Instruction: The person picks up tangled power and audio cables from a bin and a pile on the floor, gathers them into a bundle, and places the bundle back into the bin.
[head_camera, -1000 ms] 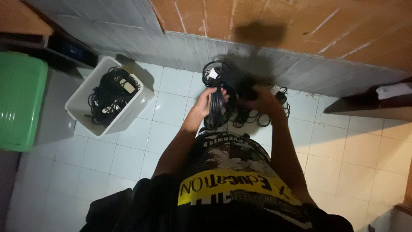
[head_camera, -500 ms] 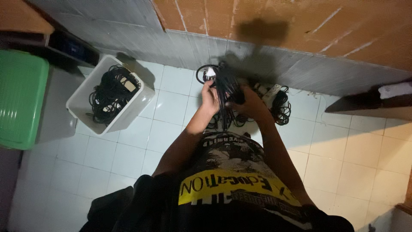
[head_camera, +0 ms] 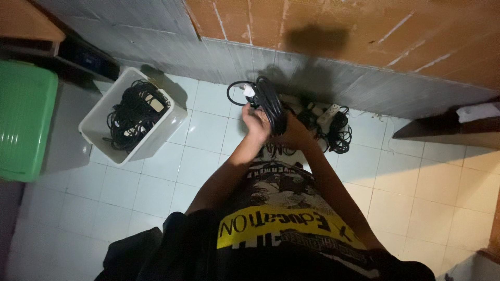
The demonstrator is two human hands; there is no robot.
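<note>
The white tiled floor [head_camera: 156, 177] fills most of the view, and a wall of orange brick [head_camera: 364, 31] with grey tiles below it stands at the far side. A big green plastic lid or tub [head_camera: 23, 125] sits at the left edge. Next to it is a white plastic bin [head_camera: 101, 117], and inside the bin lies a pile of black cords [head_camera: 133, 114] with a pale plug block among them. A dark shelf [head_camera: 448, 130] sticks in from the right with a white scrap on top.

The person stands over the floor in a dark shirt with a yellow band. Both arms reach forward to the middle of the view. On the floor by the wall, just past the hands, lies a white power strip [head_camera: 328, 112] with more black cable [head_camera: 338, 135] looped around it.

The left hand [head_camera: 255, 122] is closed tight around a bundle of black cord [head_camera: 271, 106], held up in the air above the floor, near the wall. A loop of the cord [head_camera: 237, 93] sticks out to the left, with a small white plug at its top. The right hand [head_camera: 294, 135] is just beside the bundle on its right side and touches it, but I cannot tell if its fingers are closed
</note>
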